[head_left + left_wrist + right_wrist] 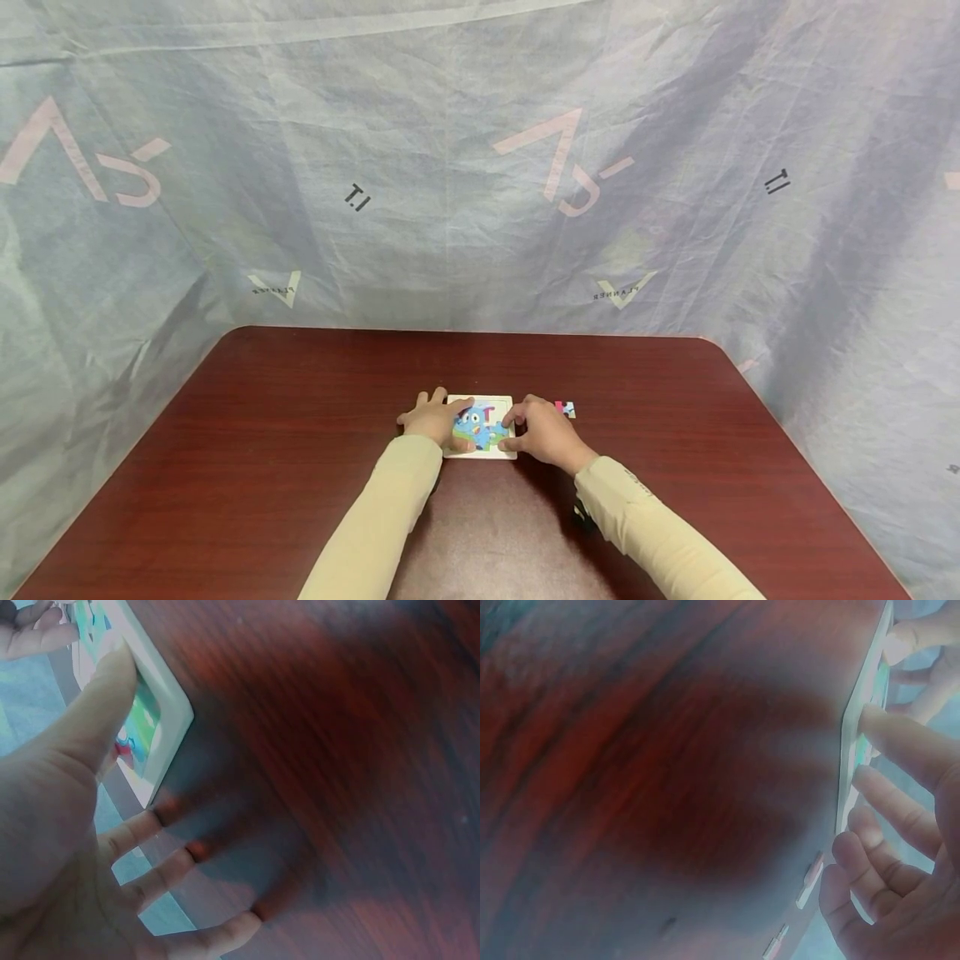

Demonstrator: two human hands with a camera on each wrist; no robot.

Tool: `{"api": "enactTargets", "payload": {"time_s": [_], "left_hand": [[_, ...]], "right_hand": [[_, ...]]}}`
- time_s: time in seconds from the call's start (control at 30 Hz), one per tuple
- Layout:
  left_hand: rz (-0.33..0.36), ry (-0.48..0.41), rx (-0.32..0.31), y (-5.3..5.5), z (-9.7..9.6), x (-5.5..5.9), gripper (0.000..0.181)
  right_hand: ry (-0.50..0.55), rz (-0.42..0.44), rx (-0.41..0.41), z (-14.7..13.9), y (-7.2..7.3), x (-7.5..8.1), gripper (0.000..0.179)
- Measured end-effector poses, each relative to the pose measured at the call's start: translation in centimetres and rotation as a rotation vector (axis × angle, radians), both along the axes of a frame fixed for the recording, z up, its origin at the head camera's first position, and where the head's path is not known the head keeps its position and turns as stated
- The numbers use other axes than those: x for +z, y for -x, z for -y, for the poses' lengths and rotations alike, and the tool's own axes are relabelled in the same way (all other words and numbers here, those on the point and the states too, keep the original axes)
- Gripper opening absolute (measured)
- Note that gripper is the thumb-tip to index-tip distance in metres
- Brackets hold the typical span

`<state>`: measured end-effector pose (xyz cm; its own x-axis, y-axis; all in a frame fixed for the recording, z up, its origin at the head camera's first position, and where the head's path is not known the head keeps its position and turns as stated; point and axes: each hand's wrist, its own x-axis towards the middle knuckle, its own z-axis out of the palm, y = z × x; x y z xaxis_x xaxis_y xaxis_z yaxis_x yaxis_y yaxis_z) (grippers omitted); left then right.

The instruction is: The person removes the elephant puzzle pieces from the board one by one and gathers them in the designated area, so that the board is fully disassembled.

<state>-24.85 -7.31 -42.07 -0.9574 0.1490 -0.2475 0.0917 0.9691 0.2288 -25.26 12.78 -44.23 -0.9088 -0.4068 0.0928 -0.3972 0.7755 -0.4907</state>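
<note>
Head view shows the puzzle (483,428) on the table (300,400), our left hand (431,421) spread, our right hand (547,432) at the puzzle's edge, grip unclear. We're probably fitting pieces (568,409); careful alignment seems needed next.

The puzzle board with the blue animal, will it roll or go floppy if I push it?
The puzzle board probably won't roll, because it is flat and lies low on the table. It looks stiff, since its pale rim runs straight in the left wrist view. It might slide easily, as the table looks smooth and shiny.
</note>
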Motion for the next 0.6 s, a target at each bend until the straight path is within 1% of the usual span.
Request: {"api": "enactTargets", "payload": {"time_s": [0.17,0.6], "left_hand": [[-0.007,-0.002,-0.002,0.16,0.02,-0.22,0.078],[-0.01,-0.005,0.0,0.04,-0.05,-0.05,0.077]], "right_hand": [[0.005,0.004,0.008,-0.08,0.05,0.0,0.021],[0.057,0.016,0.04,-0.45,0.33,0.38,0.023]]}}
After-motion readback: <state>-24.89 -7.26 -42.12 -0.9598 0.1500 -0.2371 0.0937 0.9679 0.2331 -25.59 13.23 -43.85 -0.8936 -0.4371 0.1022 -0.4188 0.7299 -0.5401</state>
